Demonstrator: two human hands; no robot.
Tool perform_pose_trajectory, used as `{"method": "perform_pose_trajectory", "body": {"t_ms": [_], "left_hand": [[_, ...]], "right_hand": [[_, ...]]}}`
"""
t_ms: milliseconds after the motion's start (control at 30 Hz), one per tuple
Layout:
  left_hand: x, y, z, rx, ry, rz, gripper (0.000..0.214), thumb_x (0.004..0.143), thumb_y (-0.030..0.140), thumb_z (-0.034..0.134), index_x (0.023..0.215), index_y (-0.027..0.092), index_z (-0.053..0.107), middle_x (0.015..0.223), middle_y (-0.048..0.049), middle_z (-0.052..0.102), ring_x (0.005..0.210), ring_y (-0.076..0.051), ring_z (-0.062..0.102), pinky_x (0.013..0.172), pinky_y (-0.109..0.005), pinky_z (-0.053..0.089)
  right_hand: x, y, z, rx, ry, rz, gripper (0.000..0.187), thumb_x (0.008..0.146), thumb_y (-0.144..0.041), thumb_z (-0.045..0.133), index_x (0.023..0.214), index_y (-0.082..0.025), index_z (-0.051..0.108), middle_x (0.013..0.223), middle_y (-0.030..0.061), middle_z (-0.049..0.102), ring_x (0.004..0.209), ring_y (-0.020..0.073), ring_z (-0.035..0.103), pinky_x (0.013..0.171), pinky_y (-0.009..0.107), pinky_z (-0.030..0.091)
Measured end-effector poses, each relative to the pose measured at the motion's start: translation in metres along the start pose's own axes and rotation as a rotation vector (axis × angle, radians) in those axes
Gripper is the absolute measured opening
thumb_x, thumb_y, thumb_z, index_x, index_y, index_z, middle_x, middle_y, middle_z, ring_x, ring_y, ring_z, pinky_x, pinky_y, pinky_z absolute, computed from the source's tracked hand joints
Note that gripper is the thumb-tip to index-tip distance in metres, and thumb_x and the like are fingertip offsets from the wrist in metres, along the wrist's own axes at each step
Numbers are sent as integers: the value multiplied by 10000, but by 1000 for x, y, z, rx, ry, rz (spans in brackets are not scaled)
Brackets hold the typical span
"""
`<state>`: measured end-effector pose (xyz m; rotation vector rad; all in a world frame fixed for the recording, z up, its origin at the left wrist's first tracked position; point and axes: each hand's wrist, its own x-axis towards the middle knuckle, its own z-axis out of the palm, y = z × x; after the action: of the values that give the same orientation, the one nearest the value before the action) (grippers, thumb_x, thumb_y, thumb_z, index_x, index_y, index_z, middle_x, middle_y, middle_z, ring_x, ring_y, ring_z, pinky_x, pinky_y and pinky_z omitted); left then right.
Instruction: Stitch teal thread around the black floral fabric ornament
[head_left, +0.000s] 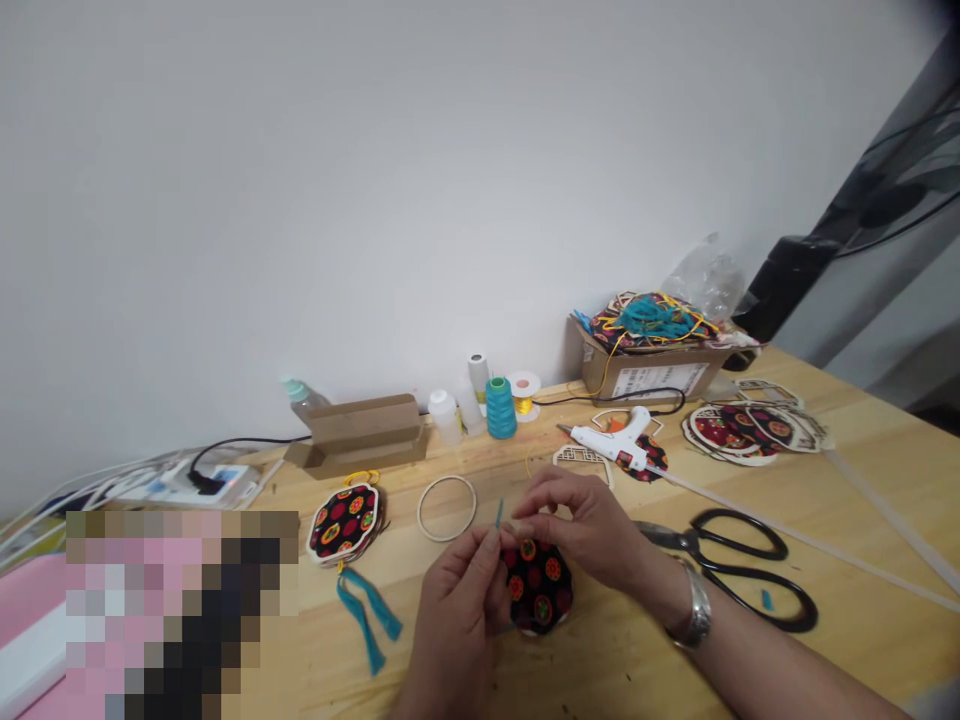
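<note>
My left hand (469, 580) is closed in a pinch, and a short teal thread bundle (500, 513) sticks up from between its thumb and finger. Close against it, my right hand (574, 525) also has thumb and fingers pinched together; what they hold is too small to make out. Below both hands lies a dark floral fabric panel (538, 590) with a pale edge, partly covered by the fingers. A finished-looking floral pendant (345, 525) with a teal tassel (367, 615) rests to the left, beside a thin pale ring (447, 508).
Black-handled scissors (720, 560) and a white glue gun (619, 438) lie to the right. Behind are a teal thread cone (501, 410), a yellow thread spool (523, 395), bottles (445, 415) and a full cardboard box (660, 375). Stacked floral pieces (750, 430) sit far right.
</note>
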<state>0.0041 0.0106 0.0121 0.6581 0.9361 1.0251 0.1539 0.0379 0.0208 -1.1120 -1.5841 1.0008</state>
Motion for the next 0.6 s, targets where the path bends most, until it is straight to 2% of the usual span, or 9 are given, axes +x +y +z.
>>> {"method": "perform_pose_trajectory", "body": {"t_ms": [233, 367, 600], "left_hand": [[0, 3, 0, 35, 103, 37, 235, 708, 361, 632, 789, 141, 615, 403, 117, 237, 385, -35, 142, 382, -175, 110], [1, 2, 0, 54, 87, 26, 272, 721, 397, 609, 797, 136, 625, 384, 114, 252, 376, -36, 141, 384, -179, 115], [-2, -1, 1, 236, 1, 48, 306, 741, 416, 571, 593, 149, 574, 346, 86, 320, 349, -47, 212, 384, -186, 170]], "right_hand": [[-4, -5, -4, -120, -111, -141, 56, 721, -187, 660, 666, -197, 668, 711, 2, 583, 757, 140, 512, 727, 291, 386], [-5, -10, -4, -173, -200, -209, 55, 721, -204, 666, 667, -206, 669, 695, -11, 566, 752, 130, 496, 744, 294, 369], [-6, -7, -2, -188, -97, -174, 78, 733, -198, 653, 655, -205, 654, 658, -16, 552, 711, 128, 491, 777, 317, 350]]}}
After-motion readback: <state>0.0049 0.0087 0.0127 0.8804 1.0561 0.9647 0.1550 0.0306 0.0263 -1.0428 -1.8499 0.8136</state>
